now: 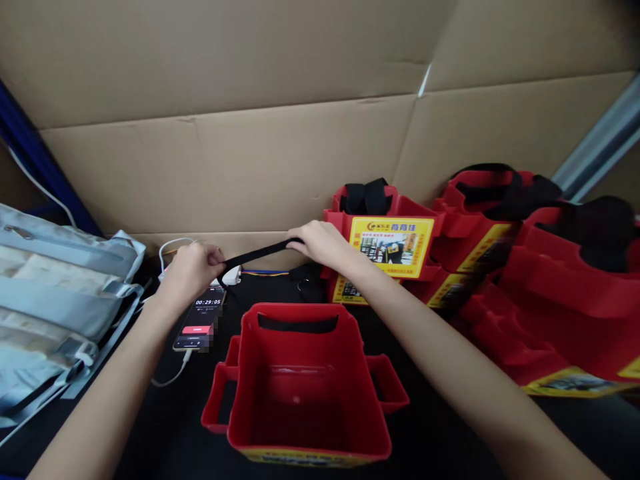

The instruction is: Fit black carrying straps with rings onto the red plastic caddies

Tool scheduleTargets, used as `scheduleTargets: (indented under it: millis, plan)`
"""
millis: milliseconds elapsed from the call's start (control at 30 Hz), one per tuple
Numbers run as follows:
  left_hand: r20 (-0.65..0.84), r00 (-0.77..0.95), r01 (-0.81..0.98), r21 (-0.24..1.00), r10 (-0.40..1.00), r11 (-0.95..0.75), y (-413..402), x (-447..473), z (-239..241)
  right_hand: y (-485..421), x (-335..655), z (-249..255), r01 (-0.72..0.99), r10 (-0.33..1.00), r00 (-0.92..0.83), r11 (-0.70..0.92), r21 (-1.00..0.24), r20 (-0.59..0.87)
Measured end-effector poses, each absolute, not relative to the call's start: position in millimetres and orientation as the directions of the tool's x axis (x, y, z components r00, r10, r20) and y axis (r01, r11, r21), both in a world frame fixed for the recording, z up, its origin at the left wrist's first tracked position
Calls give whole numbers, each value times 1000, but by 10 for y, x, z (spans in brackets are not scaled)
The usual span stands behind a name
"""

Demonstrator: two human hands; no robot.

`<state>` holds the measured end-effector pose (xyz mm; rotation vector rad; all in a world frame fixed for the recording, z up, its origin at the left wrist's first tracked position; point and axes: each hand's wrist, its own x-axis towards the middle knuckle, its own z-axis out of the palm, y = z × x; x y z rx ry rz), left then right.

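Observation:
My left hand (193, 270) and my right hand (320, 243) hold a black strap (257, 254) stretched between them, each hand pinched on one end. The strap hangs above the black table, behind an open red plastic carrier (305, 387) with side handles and a slot in its far wall. The carrier stands upright in front of me, and nothing shows inside it.
Several red carriers with yellow labels (390, 247) and black straps are stacked at the right. A phone (200, 320) showing a timer lies on the table by my left hand, with a white cable. A grey bag (50, 287) sits at the left. Cardboard (280, 120) forms the back wall.

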<state>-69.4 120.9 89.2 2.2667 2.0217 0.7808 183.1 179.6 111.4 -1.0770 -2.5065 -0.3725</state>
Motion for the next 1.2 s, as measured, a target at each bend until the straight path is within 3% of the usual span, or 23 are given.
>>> scheduleTargets:
  millis: [100,333,567,767,833,1033,1200]
  plan:
    - [315,85,964,213,945,-157,1172,-655,797,1737,1778,1156,770,648,-589,631,92,483]
    - [300,253,888,305,920,-344,1342,-302,805,1623,1576,1112,717,611,-656,687,114,444]
    - [226,148,942,265,963,-207,1320,-659,682,1573,1937,952,683,603,-701,721,116,381]
    - [247,400,818,336,882,-466,1388,-156,774,1550,1753,971,613,550,-763,782,110,340]
    - [286,404,802,347,869,-487,1455,-138,840,1563,1761,991,618,559,-751,783,76,352]
    - [308,232,889,318,923,-330,1480,-562,834,1593,2043,952,694,663,-649,717,-69,373]
    - [278,425,769,392,861,-506,1449,-208,801,1593,1920,910,667,654,-659,737,-113,372]
